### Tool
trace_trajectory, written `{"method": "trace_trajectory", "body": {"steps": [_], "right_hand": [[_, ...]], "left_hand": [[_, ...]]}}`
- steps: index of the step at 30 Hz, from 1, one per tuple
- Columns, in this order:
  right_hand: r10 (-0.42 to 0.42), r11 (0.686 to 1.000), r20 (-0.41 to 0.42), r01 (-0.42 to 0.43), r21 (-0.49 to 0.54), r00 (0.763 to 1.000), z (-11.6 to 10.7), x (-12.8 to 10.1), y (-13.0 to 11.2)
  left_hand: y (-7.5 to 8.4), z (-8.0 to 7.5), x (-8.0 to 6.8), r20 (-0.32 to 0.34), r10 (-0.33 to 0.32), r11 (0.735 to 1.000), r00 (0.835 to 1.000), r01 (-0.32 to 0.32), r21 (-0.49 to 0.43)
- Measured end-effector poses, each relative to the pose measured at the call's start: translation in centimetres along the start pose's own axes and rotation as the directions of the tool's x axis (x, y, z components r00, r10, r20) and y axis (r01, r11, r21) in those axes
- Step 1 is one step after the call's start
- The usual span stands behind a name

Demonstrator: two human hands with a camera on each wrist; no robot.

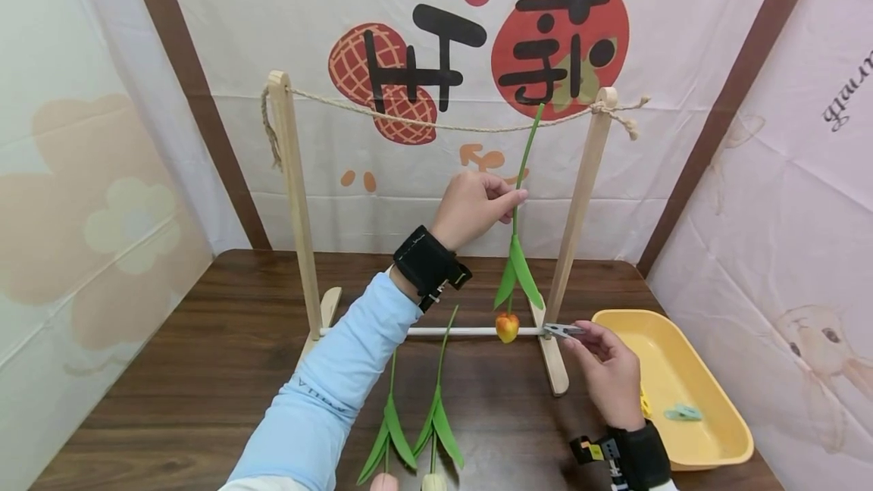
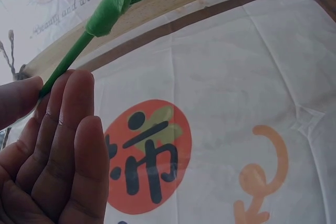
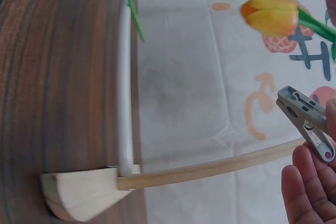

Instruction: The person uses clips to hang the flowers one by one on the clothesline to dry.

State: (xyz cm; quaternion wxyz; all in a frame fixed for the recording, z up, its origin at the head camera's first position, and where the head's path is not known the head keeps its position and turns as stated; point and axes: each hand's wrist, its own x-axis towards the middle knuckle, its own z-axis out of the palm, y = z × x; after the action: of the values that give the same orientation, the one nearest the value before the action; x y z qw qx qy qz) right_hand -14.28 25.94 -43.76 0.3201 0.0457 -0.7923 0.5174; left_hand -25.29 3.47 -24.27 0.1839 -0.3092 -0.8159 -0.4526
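My left hand [image 1: 475,207] pinches the green stem of an orange-yellow tulip [image 1: 507,326] that hangs flower down. The top of its stem overlaps the twine rope [image 1: 436,126] strung between two wooden posts. In the left wrist view, thumb and fingertips meet on the stem [image 2: 73,56] just beside the leaves. Lower and to the right, my right hand [image 1: 609,373] holds a grey clothespin [image 1: 563,330] between thumb and fingers. The right wrist view shows that clothespin [image 3: 307,119] pointing away from the fingers, apart from the tulip [image 3: 270,16].
Two more tulips, one pink [image 1: 385,482] and one whitish [image 1: 433,482], lie on the dark wooden table [image 1: 170,370]. A yellow tray [image 1: 709,377] at the right holds a green clothespin [image 1: 683,413]. A white crossbar [image 1: 464,332] joins the posts near their feet.
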Motion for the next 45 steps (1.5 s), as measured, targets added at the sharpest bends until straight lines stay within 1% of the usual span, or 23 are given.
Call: {"method": "trace_trajectory", "body": {"steps": [5, 10, 15, 21, 23, 28, 30, 33, 37, 41, 45], "right_hand": [[-0.120, 0.993, -0.020, 0.120, -0.010, 0.993, -1.2, 0.6, -2.3], [-0.245, 0.969, -0.005, 0.244, -0.039, 0.970, -2.7, 1.6, -4.9], [-0.361, 0.931, 0.017, 0.361, -0.052, 0.932, -4.1, 3.0, -7.1], [-0.449, 0.891, 0.027, 0.449, -0.059, 0.893, -5.3, 4.7, -9.5], [-0.485, 0.873, 0.031, 0.486, -0.041, 0.874, -5.5, 5.3, -10.1], [-0.583, 0.812, 0.035, 0.583, -0.012, 0.812, -5.6, 7.0, -12.0], [-0.603, 0.797, 0.036, 0.604, -0.022, 0.797, -5.6, 7.7, -12.9], [-0.615, 0.785, 0.029, 0.616, -0.063, 0.788, -5.5, 8.7, -14.4], [-0.617, 0.779, 0.009, 0.613, -0.131, 0.787, -5.3, 10.0, -16.3], [-0.617, 0.778, -0.007, 0.608, -0.155, 0.787, -5.0, 11.2, -17.6], [-0.621, 0.771, 0.009, 0.614, -0.170, 0.783, -4.8, 12.2, -18.7]], "left_hand": [[0.0, 0.1, 0.2, -0.002, 0.014, 1.000, 1.000, -0.014, 0.001], [-0.1, 0.1, 0.3, -0.002, 0.016, 1.000, 1.000, -0.016, -0.005], [-0.2, 0.0, 0.3, -0.001, 0.012, 1.000, 1.000, -0.012, -0.011], [-0.4, 0.1, 0.3, -0.016, 0.012, 1.000, 1.000, -0.012, -0.003], [-0.4, 0.1, 0.2, -0.022, 0.010, 1.000, 1.000, -0.010, -0.001], [-0.4, 0.1, 0.2, -0.024, 0.006, 1.000, 1.000, -0.006, -0.002], [-0.4, 0.1, 0.2, -0.020, 0.004, 1.000, 1.000, -0.004, -0.006], [-0.3, 0.2, 0.3, -0.017, 0.002, 1.000, 1.000, -0.002, -0.009], [-0.3, 0.4, 0.3, -0.021, -0.002, 1.000, 1.000, 0.002, -0.006], [-0.4, 0.5, 0.4, -0.024, -0.007, 1.000, 1.000, 0.007, 0.000], [-0.5, 0.6, 0.4, -0.023, -0.009, 1.000, 1.000, 0.009, 0.004]]}}
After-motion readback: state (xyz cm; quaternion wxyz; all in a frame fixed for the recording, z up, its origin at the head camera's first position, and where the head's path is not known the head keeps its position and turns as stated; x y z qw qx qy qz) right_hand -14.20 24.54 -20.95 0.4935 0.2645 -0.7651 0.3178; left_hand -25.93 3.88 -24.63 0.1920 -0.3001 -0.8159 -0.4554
